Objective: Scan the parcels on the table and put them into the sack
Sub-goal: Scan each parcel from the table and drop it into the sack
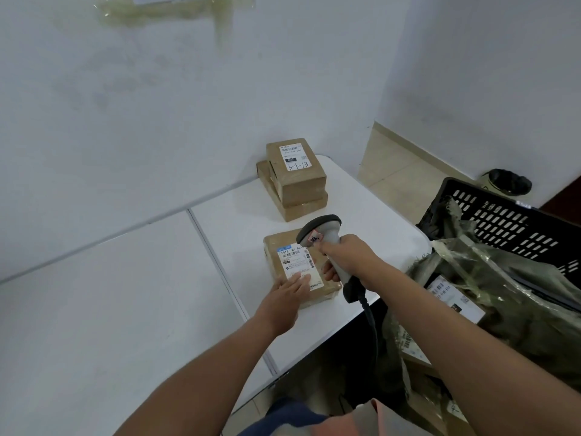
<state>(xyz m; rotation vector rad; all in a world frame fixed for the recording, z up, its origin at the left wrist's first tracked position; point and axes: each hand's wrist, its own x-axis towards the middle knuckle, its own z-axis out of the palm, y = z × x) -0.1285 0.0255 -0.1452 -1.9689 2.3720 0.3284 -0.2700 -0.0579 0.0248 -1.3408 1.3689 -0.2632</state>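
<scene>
my right hand [347,258] grips the handle of the grey scanner [325,239], its head tipped down over the flat brown parcel [300,265] on the white bench [125,309]. my left hand [287,294] lies flat, fingers straight, on that parcel's label. further back, two more boxes [295,180] sit stacked by the wall. off the bench's right edge, the green sack [503,297] gapes beside a black crate [503,221].

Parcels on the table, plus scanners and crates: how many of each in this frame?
Parcels on the table: 3, one flat under the left hand, two stacked
Scanners: 1, in the right hand
Crates: 1
Total: 5
</scene>
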